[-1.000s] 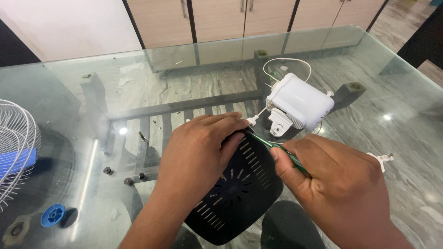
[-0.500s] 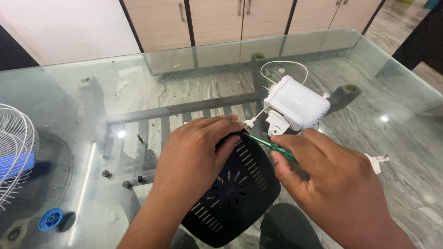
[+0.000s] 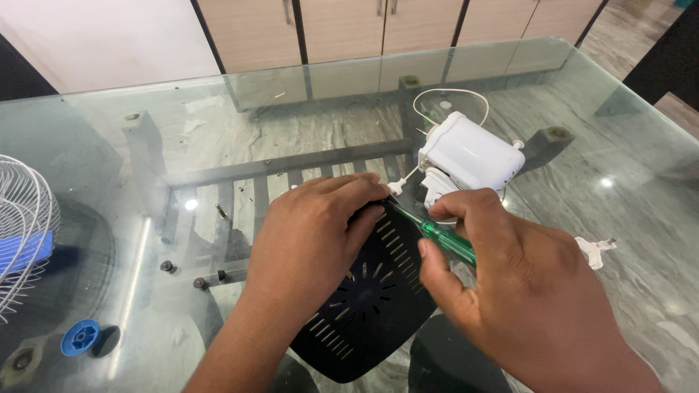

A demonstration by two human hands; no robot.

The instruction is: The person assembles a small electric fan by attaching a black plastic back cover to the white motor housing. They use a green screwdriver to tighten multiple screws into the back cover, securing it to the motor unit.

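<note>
On a glass tabletop (image 3: 109, 145), a black slotted cover (image 3: 371, 298) is pressed flat by the left hand (image 3: 313, 240), fingers spread, near a white motor housing (image 3: 470, 156), while a green screwdriver (image 3: 437, 234) is clasped in the right hand's (image 3: 510, 291) closed grip.

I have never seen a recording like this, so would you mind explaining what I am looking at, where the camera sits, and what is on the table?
The camera is worn on a person's head and looks down at their own two bare hands over a glass table. The left hand presses on a black slotted cover. The right hand holds a green-handled screwdriver, its tip pointing at the cover's upper edge. Behind them lies a white motor housing with a thin white cord. Also on the glass: a white plug at right, loose screws, a blue round cap, and a white wire grille at left.
</note>
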